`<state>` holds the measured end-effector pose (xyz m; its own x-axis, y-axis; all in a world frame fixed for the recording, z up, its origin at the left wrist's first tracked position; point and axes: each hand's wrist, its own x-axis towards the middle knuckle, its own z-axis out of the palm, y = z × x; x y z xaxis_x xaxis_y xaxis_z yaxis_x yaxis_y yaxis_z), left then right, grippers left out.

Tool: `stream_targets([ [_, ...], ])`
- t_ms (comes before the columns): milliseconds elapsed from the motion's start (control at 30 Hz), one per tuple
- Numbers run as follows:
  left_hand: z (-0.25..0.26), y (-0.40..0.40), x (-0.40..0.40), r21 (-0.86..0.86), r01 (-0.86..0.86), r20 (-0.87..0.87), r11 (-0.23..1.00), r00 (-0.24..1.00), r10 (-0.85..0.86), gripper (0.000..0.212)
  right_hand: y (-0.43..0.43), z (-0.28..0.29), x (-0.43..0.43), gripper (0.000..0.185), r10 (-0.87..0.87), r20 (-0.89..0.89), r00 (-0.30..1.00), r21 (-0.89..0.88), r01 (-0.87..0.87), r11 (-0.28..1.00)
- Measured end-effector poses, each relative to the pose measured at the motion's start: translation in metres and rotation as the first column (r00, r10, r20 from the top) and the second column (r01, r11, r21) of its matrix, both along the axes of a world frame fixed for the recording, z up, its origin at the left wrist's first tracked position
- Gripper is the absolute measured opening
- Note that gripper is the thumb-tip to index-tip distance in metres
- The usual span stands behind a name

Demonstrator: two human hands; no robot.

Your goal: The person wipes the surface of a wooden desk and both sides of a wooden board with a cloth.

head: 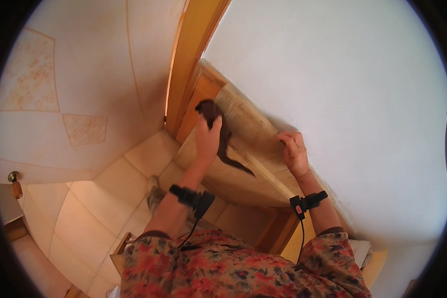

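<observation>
My left hand (207, 139) grips a bunched dark brown cloth (223, 147), whose loose tail trails down to the right. The cloth lies over a low wooden surface beside the white wall. A tan, stained sheet-like cover (249, 119) spreads over much of that surface, and its exact material is hard to tell. At the cover's wall-side edge, my right hand (295, 152) has its fingers curled on the rim, pinching it. A pale strip (262, 171) runs lengthwise along the cover, and bare orange-brown wood (205, 98) shows at the far end.
A white wall (331, 93) rises close on the right. A wooden door frame (193, 37) stands beyond the surface. The tiled wall (97, 74) is on the left, above a beige tiled floor (97, 208). A wooden-handled knob (16, 186) sits far left. Folded fabric (359, 249) lies lower right.
</observation>
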<state>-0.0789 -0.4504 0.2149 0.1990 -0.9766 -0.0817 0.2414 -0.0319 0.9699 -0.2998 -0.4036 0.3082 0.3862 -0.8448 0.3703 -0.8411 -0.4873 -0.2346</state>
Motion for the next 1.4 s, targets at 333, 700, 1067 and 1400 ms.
stream_targets([
  [333, -0.006, 0.052, -0.096, -0.326, 0.132, 0.347, 0.936, 0.938, -0.011, 0.026, 0.001, 0.000, 0.004, 0.038, -0.026, 0.023, 0.999, 0.010, 0.026, 1.000],
  [700, -0.031, 0.107, -0.136, -0.321, 0.747, 0.850, 0.582, 0.498, -0.170, 0.011, -0.005, -0.001, 0.001, 0.038, -0.011, -0.003, 1.000, -0.012, 0.011, 1.000],
  [1067, -0.047, 0.076, -0.088, -0.263, 0.640, 0.863, 0.722, 0.490, -0.121, 0.011, -0.002, -0.008, 0.005, 0.036, -0.060, 0.049, 0.997, 0.052, 0.058, 0.997],
  [1400, -0.095, 0.002, 0.009, -0.137, -0.110, 0.469, 0.984, 0.868, 0.162, 0.033, 0.001, -0.010, 0.000, 0.040, -0.050, 0.084, 0.995, 0.073, 0.044, 0.996],
])
